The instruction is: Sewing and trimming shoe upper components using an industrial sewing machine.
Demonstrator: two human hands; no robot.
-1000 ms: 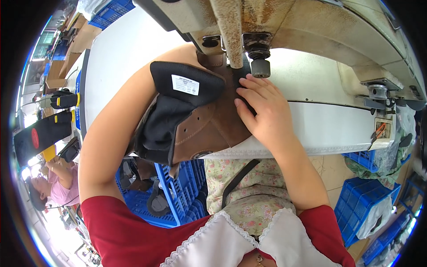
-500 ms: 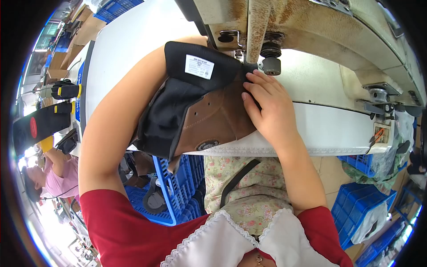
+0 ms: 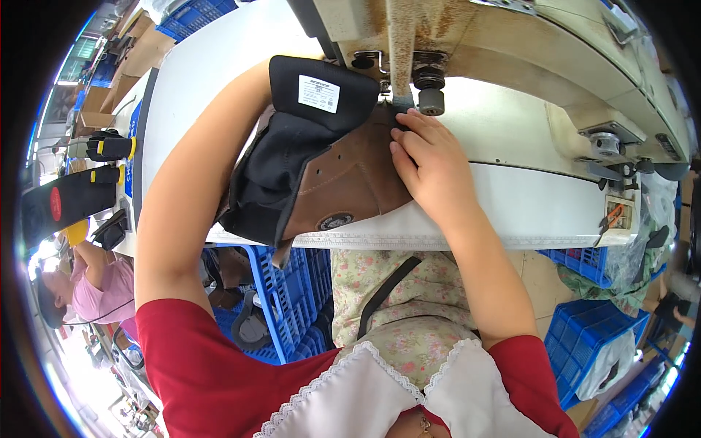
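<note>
A brown cap [image 3: 339, 191] with black lining lies on the sewing machine's bed, its far right edge by the needle area. A black flap [image 3: 286, 82] with a white label stands up from its far side. My right hand [image 3: 432, 157] rests on the cap's right edge, close to the needle, with its fingers laid out flat and nothing gripped. My left arm [image 3: 182, 175] reaches around the cap's left side. Behind the black flap, my left hand is almost wholly hidden, fingers included. A round dark badge [image 3: 335, 221] shows on the cap's near side.
The sewing machine's head [image 3: 504, 58] arches over the far right. A ruler strip [image 3: 409, 243] runs along the white table's near edge. Below it stands a blue crate [image 3: 281, 292] holding dark and brown pieces. More blue crates [image 3: 584, 350] are at right. A person [image 3: 106, 288] works at far left.
The cap has slid slightly away from me and turned a little, with its flap edging along. My right hand stays on its edge. The whole view has shifted slightly.
</note>
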